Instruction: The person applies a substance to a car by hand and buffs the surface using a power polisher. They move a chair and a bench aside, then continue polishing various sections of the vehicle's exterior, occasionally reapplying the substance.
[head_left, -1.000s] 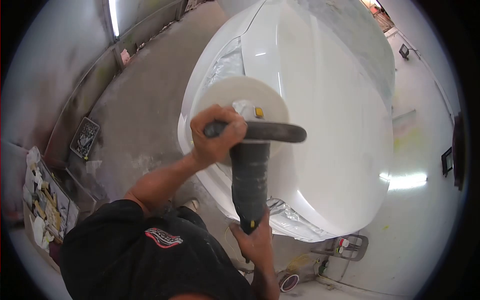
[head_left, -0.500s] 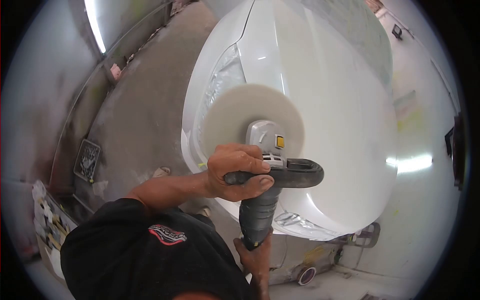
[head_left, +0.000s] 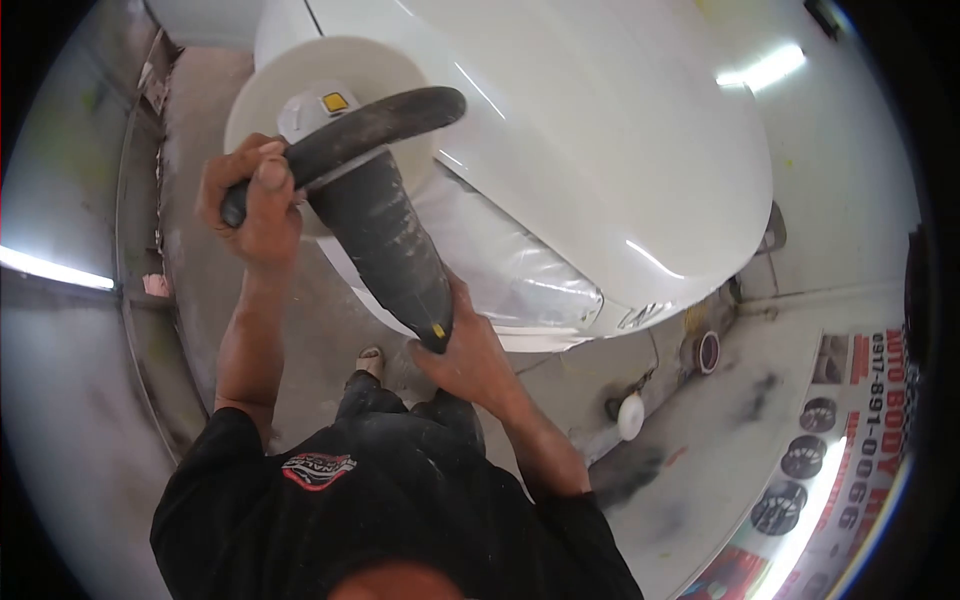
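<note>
Looking down from the head cam: the dark grey rotary polisher is held up above the concrete floor, at the front corner of the glossy white car. Its long axis runs diagonally. The tail is low near the person's chest, and the head points up and left, where the round cream buffing pad faces the car's edge. Can't tell if it's actually touching. The left hand is wrapped tight round the black loop handle, and the right hand is clamped on the tail end. The plastic-wrapped headlight sits just beside the body.
</note>
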